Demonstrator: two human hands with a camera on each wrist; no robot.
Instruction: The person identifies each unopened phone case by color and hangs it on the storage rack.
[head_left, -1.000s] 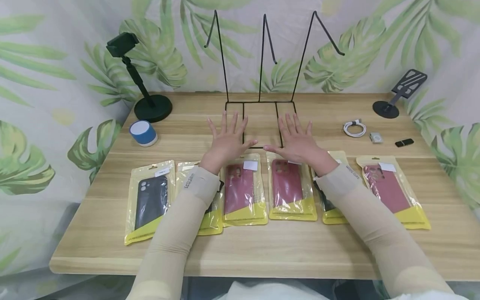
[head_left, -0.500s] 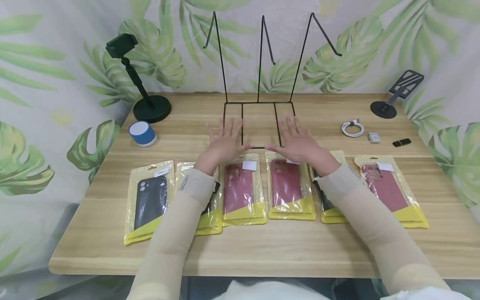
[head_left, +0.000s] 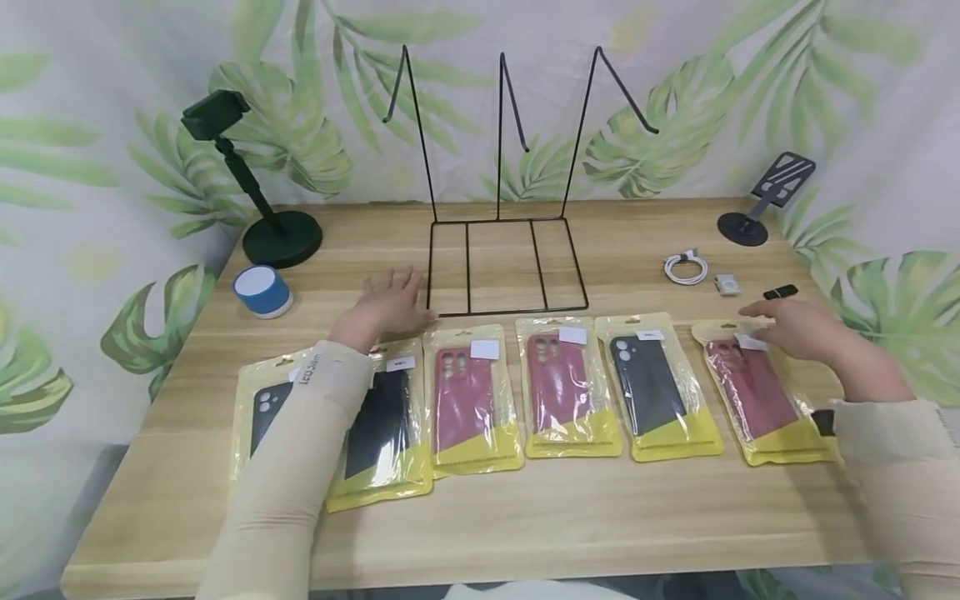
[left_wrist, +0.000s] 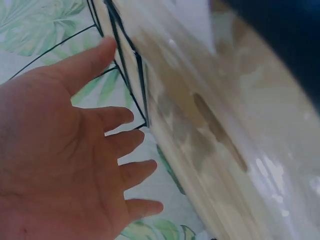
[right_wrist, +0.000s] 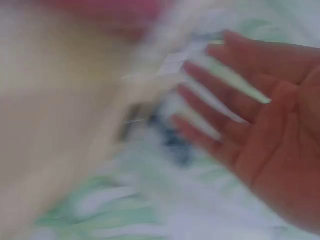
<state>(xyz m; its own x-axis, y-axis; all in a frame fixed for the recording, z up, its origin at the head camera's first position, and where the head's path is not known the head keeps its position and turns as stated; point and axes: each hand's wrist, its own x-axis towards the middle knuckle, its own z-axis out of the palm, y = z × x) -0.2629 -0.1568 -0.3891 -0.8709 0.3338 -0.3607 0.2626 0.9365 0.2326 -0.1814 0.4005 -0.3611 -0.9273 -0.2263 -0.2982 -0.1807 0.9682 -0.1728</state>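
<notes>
Several phone cases in clear bags with yellow edges lie in a row along the wooden table (head_left: 525, 517). My left hand (head_left: 386, 304) hovers flat, fingers straight, just left of the black wire stand (head_left: 502, 250), above the top of a black case bag (head_left: 382, 425). My right hand (head_left: 795, 327) is spread, palm down, over the top of the far-right red case bag (head_left: 757, 392). In the left wrist view my left hand (left_wrist: 65, 160) is spread and holds nothing. The right wrist view is blurred; my right hand (right_wrist: 260, 110) shows straight fingers.
A black phone holder (head_left: 255, 200) and a blue-and-white speaker (head_left: 262, 292) stand at the back left. A coiled white cable (head_left: 685, 268), a small silver device (head_left: 726, 285), a black stick (head_left: 780, 292) and a tilted black stand (head_left: 765, 200) sit at the back right.
Both hands have left the middle in front of the wire stand and moved apart: the left hand leftward, the right hand far right over the last red case. The head view shifted.
</notes>
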